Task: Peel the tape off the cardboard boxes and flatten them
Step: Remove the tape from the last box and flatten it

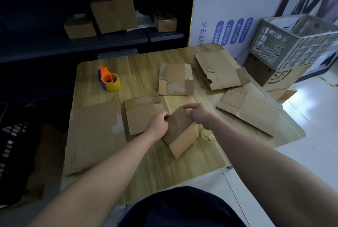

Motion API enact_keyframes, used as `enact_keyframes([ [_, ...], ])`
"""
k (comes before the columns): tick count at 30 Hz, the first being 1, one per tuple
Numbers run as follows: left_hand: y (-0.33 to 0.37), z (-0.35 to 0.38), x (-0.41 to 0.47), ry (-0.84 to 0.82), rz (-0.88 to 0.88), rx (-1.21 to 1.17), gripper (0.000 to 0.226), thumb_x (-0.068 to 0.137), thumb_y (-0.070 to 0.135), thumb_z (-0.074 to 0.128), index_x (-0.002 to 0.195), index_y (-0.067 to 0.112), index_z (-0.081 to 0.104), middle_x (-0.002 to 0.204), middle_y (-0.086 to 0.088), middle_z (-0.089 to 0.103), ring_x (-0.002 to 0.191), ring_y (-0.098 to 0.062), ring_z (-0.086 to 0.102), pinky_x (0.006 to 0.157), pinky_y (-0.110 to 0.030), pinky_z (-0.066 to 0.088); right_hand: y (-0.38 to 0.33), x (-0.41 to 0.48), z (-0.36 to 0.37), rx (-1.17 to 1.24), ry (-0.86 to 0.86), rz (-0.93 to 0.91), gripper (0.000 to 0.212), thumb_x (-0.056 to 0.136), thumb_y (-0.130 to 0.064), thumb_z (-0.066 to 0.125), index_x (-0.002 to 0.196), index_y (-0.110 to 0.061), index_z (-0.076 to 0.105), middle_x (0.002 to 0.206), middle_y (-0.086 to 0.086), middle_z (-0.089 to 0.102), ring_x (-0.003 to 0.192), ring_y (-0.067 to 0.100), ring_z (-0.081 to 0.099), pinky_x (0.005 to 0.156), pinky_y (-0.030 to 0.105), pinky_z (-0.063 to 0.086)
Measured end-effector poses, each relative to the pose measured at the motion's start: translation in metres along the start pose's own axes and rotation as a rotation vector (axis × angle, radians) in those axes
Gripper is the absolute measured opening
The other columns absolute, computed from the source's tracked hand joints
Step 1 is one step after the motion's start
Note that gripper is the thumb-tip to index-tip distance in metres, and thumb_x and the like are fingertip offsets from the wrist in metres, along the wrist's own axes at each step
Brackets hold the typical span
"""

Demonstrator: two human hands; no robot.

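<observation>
A small brown cardboard box (180, 133) stands tilted near the middle of the wooden table (146, 168). My left hand (158, 124) grips its left edge with curled fingers. My right hand (198, 115) holds its far top corner, fingers curled over it. A crumpled wad of clear tape (204, 134) lies just right of the box. Several flattened boxes lie around: a large one (95, 135) at the left, a smaller one (140, 115) beside my left hand, one (175, 79) at the centre back and two (221, 69) (252, 111) at the right.
An orange tape dispenser with a yellow roll (108, 80) stands at the table's back left. A grey plastic crate (292, 40) sits on a printed box (279, 78) to the right of the table. Dark shelves behind hold more boxes (114, 14).
</observation>
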State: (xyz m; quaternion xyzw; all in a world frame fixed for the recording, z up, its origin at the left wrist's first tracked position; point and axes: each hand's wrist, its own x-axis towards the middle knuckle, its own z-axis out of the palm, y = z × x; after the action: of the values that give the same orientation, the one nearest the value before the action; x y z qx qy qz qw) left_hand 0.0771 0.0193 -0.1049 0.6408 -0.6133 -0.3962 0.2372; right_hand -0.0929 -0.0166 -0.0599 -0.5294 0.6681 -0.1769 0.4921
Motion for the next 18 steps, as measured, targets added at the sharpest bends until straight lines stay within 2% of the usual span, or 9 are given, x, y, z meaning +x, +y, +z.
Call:
enact_keyframes([
  [2,0.001,-0.007,0.002,-0.057,-0.006,-0.087,0.027,0.089,0.012,0.057,0.114,0.02,0.059,0.113,-0.001,0.061,0.102,-0.016,0.056,0.081,-0.025,0.046,0.004,-0.001,0.0,0.01,0.032,0.021,0.03,0.098,-0.013,0.046,0.121,-0.022,0.062,0.113,0.002,0.049,0.106,0.019,0.048,0.085,0.025,0.043],
  [3,0.005,-0.01,0.004,-0.114,-0.02,-0.126,0.037,0.085,0.025,0.067,0.12,0.02,0.055,0.119,-0.002,0.058,0.105,-0.016,0.055,0.085,-0.028,0.046,0.003,-0.001,0.001,0.015,0.052,0.026,0.029,0.098,-0.013,0.046,0.121,-0.022,0.062,0.112,0.002,0.049,0.107,0.019,0.049,0.084,0.026,0.043],
  [6,0.019,-0.014,0.005,-0.333,-0.057,0.073,0.11,0.059,0.057,0.081,0.147,0.02,0.026,0.144,-0.002,0.031,0.128,-0.022,0.037,0.104,-0.043,0.039,-0.007,0.001,0.0,0.041,0.112,0.029,0.027,0.098,-0.012,0.046,0.117,-0.018,0.064,0.111,0.004,0.055,0.095,0.017,0.054,0.075,0.026,0.046],
  [8,0.024,-0.011,0.006,-0.328,-0.013,0.275,0.121,0.058,0.054,0.082,0.151,0.025,0.009,0.149,0.001,0.015,0.136,-0.026,0.023,0.111,-0.049,0.028,-0.015,0.003,-0.002,0.08,0.157,0.007,0.025,0.097,-0.014,0.048,0.115,-0.013,0.065,0.108,0.007,0.06,0.082,0.015,0.054,0.068,0.025,0.046],
  [9,0.026,-0.012,0.007,-0.29,0.001,0.269,0.118,0.061,0.048,0.082,0.151,0.025,0.01,0.149,-0.001,0.015,0.136,-0.027,0.023,0.112,-0.048,0.027,-0.018,0.003,-0.002,0.116,0.18,-0.017,0.025,0.097,-0.017,0.049,0.116,-0.012,0.065,0.107,0.008,0.061,0.083,0.016,0.055,0.069,0.026,0.046],
  [11,0.027,-0.022,0.012,-0.227,-0.04,0.002,0.104,0.065,0.036,0.083,0.148,0.02,0.024,0.144,-0.006,0.032,0.128,-0.027,0.038,0.104,-0.043,0.039,-0.022,0.003,-0.007,0.185,0.228,-0.086,0.03,0.097,-0.029,0.051,0.118,-0.012,0.064,0.107,0.007,0.063,0.097,0.022,0.058,0.077,0.032,0.046],
  [14,0.021,-0.043,0.015,-0.178,-0.242,-0.503,0.075,0.068,0.032,0.081,0.133,0.015,0.048,0.114,-0.005,0.063,0.098,-0.021,0.063,0.073,-0.033,0.054,-0.021,0.002,-0.02,0.166,0.211,-0.116,0.044,0.094,-0.045,0.051,0.126,-0.015,0.059,0.104,-0.006,0.058,0.106,0.019,0.054,0.079,0.03,0.04],
  [16,0.016,-0.054,0.013,-0.208,-0.352,-0.673,0.062,0.066,0.037,0.078,0.118,0.011,0.058,0.099,-0.008,0.067,0.082,-0.02,0.066,0.065,-0.03,0.054,-0.016,0.003,-0.032,0.108,0.169,-0.082,0.054,0.091,-0.051,0.051,0.13,-0.014,0.055,0.112,-0.006,0.058,0.111,0.019,0.052,0.086,0.03,0.038],
  [18,0.011,-0.059,0.01,-0.233,-0.426,-0.793,0.052,0.063,0.041,0.074,0.105,0.012,0.061,0.091,-0.01,0.066,0.08,-0.022,0.063,0.066,-0.032,0.054,-0.01,0.003,-0.043,0.074,0.139,-0.048,0.058,0.089,-0.054,0.053,0.13,-0.014,0.055,0.125,0.001,0.058,0.118,0.022,0.05,0.096,0.034,0.038],
])
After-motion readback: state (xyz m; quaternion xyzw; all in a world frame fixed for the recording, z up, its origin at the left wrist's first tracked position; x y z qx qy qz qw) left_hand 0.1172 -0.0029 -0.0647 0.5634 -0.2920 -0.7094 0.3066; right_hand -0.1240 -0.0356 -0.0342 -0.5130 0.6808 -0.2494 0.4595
